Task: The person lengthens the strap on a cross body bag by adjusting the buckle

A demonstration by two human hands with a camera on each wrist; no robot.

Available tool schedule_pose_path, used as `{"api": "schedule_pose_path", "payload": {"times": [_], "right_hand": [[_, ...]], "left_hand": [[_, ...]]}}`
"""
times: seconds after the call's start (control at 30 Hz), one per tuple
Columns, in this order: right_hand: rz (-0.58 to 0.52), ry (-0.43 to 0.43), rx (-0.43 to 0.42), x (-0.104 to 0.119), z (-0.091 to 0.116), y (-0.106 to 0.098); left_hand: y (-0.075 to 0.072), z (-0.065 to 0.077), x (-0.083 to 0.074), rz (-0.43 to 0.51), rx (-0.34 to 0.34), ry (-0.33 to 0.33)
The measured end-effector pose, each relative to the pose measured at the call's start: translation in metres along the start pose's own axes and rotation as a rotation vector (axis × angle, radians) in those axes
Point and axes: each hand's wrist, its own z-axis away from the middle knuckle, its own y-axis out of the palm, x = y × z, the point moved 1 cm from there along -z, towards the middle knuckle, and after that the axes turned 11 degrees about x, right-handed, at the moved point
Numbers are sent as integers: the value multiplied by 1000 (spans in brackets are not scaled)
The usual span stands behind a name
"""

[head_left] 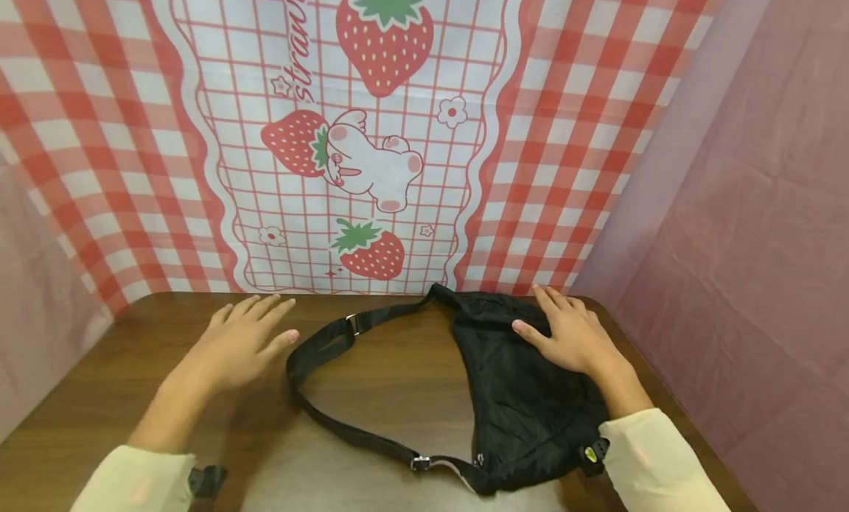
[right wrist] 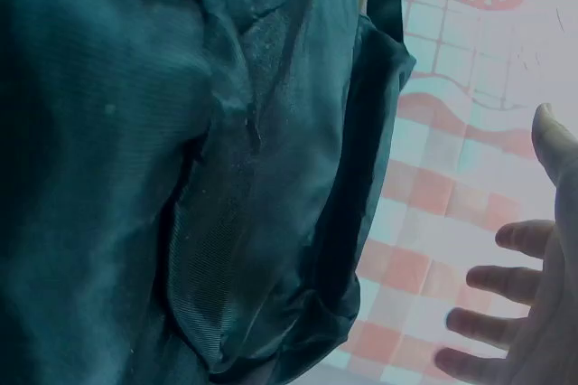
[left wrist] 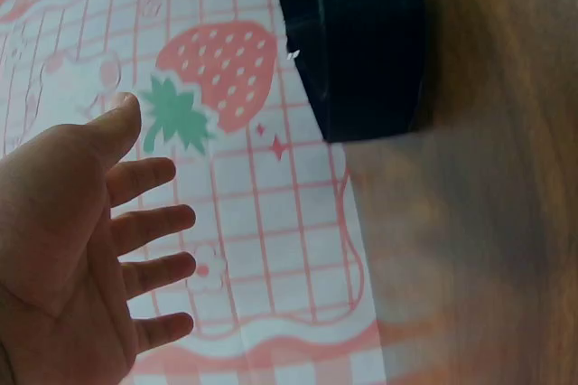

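A black fabric shoulder bag (head_left: pixel 524 394) lies flat on the right half of the table, its strap (head_left: pixel 354 432) looped out to the left with metal buckles on it. My right hand (head_left: pixel 573 335) is above the bag's upper right part, fingers spread and holding nothing; in the right wrist view a gap shows between the fingers and the bag (right wrist: pixel 271 177). To the left of the strap, my left hand (head_left: pixel 242 346) hovers over the table with straight, spread fingers. The left wrist view shows that empty left hand (left wrist: pixel 81 240) apart from the dark strap (left wrist: pixel 375 42).
The brown wooden table (head_left: pixel 385 372) ends at a hanging cloth (head_left: pixel 411 144) printed with strawberries and red checks. A pink curtain (head_left: pixel 749 239) hangs along the right side, and another pink cloth (head_left: pixel 40 291) along the left.
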Motion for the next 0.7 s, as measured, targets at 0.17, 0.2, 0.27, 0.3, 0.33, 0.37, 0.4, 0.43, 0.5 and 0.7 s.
{"api": "schedule_pose_path", "payload": {"times": [0.17,0.2,0.27,0.3,0.33,0.37,0.4,0.43,0.5,0.7], "right_hand": [[11,-70,24,10,-2,2],[16,-86,24,12,-3,4],[26,-122,26,18,-3,7],[34,-138,28,20,-3,9],[44,-156,28,23,-4,10],[54,-169,32,26,-4,12],[64,-187,34,30,-3,13],[75,-202,37,33,-4,14],[103,-228,47,41,-3,16],[171,-310,94,61,-2,21]], "left_hand": [[9,-7,-21,-53,-27,119],[12,-8,-26,-64,-27,146],[17,-10,-36,-93,-17,189],[19,-11,-40,-105,-4,208],[21,-12,-44,-117,8,221],[24,-12,-48,-126,20,231],[26,-12,-52,-136,31,244],[29,-13,-55,-143,42,253],[34,-13,-62,-159,57,274],[49,-14,-84,-180,97,372]]}}
